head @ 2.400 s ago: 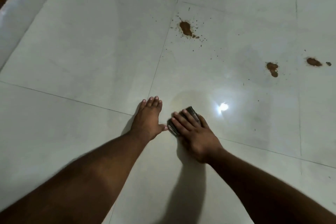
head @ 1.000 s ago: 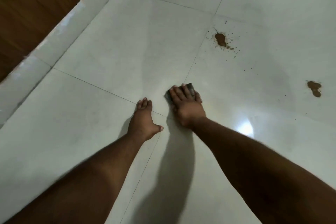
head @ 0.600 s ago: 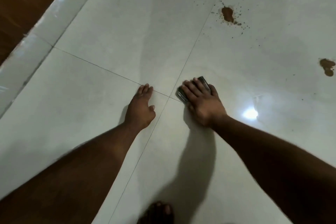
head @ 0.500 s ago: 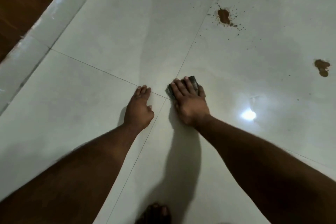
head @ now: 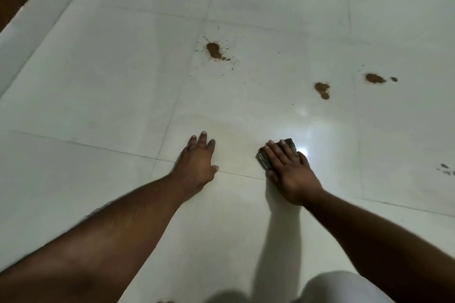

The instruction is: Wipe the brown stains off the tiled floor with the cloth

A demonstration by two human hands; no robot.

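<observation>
Pressing the cloth (head: 275, 155) flat to the floor (head: 110, 81), I have my right hand (head: 290, 174) spread over it, fingers (head: 273, 155) straight and close together, palm behind. It sits just right of centre, a small dark folded pad peeking out at the fingertips and along the left edge of my hand. My left hand (head: 197, 162) lies flat on the tile at 9 o'clock from the cloth, well apart from it, fingers straight and together, thumb out, holding nothing; I judge it is bracing my weight.

The cloth looks soft and light, a limp thing with no stiffness of its own, so I think it only works under pressure from a flat hand. Pinching an edge would likely let it unfold and drag. The tile is glossy and probably slick, so the pad should glide easily, and may skid out from under me if I lean too far.

Stains lie ahead: a big splat (head: 213, 50) with specks at 11 o'clock from the cloth, a second blot (head: 322, 90) at 1 o'clock, a third (head: 374, 78) beyond it to the right, and darker marks (head: 445, 169) at 3 o'clock near the frame edge. None is touched by the cloth now. The brown looks grainy; I expect it to smear unless I gather it inward.
</observation>
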